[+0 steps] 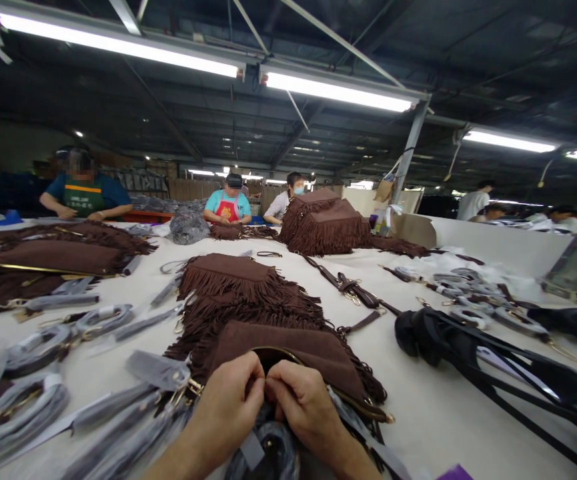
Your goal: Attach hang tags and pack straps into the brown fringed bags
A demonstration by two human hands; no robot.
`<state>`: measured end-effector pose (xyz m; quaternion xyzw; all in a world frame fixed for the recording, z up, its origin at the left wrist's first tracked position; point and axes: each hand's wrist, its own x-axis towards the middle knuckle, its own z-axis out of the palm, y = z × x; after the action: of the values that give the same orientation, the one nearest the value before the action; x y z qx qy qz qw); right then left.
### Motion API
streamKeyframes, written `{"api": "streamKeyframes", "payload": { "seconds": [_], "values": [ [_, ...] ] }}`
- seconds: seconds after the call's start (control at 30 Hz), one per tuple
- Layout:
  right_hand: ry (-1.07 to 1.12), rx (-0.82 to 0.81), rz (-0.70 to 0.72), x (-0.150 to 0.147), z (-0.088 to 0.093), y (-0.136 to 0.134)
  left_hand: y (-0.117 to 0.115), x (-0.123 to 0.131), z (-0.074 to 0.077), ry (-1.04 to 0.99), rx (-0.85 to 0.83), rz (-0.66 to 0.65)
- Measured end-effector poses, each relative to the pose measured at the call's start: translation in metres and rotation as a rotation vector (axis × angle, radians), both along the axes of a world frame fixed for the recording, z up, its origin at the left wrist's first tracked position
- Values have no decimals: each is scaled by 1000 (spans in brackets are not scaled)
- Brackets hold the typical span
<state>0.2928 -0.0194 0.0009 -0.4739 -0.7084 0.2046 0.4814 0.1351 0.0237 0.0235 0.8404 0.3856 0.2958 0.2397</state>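
A brown fringed bag (pixel 288 341) lies in front of me with its zipped mouth partly open. At that opening my left hand (pixel 235 390) and my right hand (pixel 301 397) meet, fingers closed in a pinch. What sits between the fingertips is hidden or too small to name. Below my hands rests a plastic-wrapped coiled strap (pixel 278 450). More brown fringed bags (pixel 228 270) are stacked just beyond. Left of my wrists are a plastic-wrapped piece (pixel 158 370) and gold-coloured clasps.
Wrapped coiled straps (pixel 38 343) lie at left, others (pixel 468 287) at right. Black straps (pixel 468 353) cover the right side. A tall pile of fringed bags (pixel 325 223) stands at the back. Several co-workers sit across the white table (pixel 368 373).
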Motion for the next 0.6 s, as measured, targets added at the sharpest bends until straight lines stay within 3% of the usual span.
{"api": "streamKeyframes", "payload": {
  "seconds": [0.17,0.33,0.47,0.53,0.6],
  "values": [
    [-146,83,-6,2,3,-2,-4,2,-8,26,26,30],
    [-131,52,38,3,2,1,-2,2,-8,33,-1,9],
    [-131,31,-29,-1,7,1,2,2,-4,-17,-49,-17],
    [-200,144,-151,-7,10,-7,3,-1,4,-49,-78,-76],
    [-344,370,-277,-15,4,-20,3,-6,14,-47,-57,-128]
  ]
}}
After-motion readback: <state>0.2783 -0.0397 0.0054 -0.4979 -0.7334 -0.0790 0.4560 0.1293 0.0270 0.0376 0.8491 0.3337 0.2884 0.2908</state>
